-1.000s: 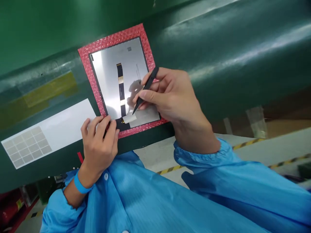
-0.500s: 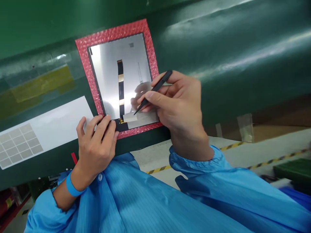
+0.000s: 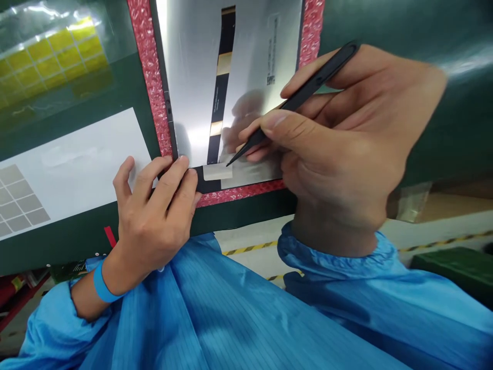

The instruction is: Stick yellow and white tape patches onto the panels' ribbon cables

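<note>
A display panel with a shiny metal back (image 3: 192, 61) lies face down on a pink bubble-wrap sheet (image 3: 246, 192). Down its middle runs a dark flex cable (image 3: 220, 95) with gold bands. My right hand (image 3: 339, 133) pinches black tweezers (image 3: 304, 92), their tip slanting down to the right end of a small pale grey sticker (image 3: 215, 172). This sticker lies across the cable's lower end and the black strip along the panel's bottom edge. Fingers apart, my left hand (image 3: 154, 210) rests its fingertips on the panel's lower left corner and holds nothing.
Left of the panel, a white sheet (image 3: 88, 154) carries rows of grey stickers. Behind it are yellow square stickers (image 3: 50, 54) under clear film. The green table mat (image 3: 246, 218) ends just in front of the panel, with floor beyond.
The sticker at the tweezers' tip has shifted left onto the cable's lower end, covering the gold contacts there. My left hand stays at the corner. The view has moved closer.
</note>
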Demonstrator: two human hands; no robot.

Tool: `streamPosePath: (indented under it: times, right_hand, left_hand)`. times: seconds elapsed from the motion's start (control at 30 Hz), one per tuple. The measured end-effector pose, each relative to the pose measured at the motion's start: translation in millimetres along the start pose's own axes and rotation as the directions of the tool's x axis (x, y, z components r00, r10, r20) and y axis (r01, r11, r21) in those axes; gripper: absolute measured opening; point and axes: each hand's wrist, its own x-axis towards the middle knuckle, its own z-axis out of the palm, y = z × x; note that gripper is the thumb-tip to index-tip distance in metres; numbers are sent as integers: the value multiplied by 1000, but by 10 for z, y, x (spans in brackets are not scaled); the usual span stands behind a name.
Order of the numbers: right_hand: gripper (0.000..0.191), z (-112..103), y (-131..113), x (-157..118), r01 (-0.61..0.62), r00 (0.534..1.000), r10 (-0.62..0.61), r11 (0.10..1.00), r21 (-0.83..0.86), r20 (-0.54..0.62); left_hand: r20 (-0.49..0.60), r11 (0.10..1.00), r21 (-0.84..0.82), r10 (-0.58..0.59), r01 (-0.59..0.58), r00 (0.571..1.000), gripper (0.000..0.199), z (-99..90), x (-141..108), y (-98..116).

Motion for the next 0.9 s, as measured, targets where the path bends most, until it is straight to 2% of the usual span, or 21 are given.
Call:
streamPosePath:
  times: [0.13,0.33,0.53,0.73,0.9]
  right_hand:
    - [22,26,-14,-11,27,1000,-27,999,-23,2]
    - [20,63,-52,-32,-17,1000,15,992,-126,-19]
    - [20,60,-26,-21,4,999,-9,991,-135,-35]
    - [22,63,-28,-20,21,999,-26,992,-125,-40]
    - [22,51,-59,-32,-10,1000,8,989,-146,-18]
  left_hand:
    - [10,999,-23,-29,29,1000,25,0,-12,6]
    - [20,999,-38,-31,31,999,24,-22,5,17]
    - [60,993,18,-116,116,991,19,-23,48,56]
    - [58,994,-27,-101,102,993,26,-19,43,71]
    - [119,988,-46,-142,148,983,25,-33,69,71]
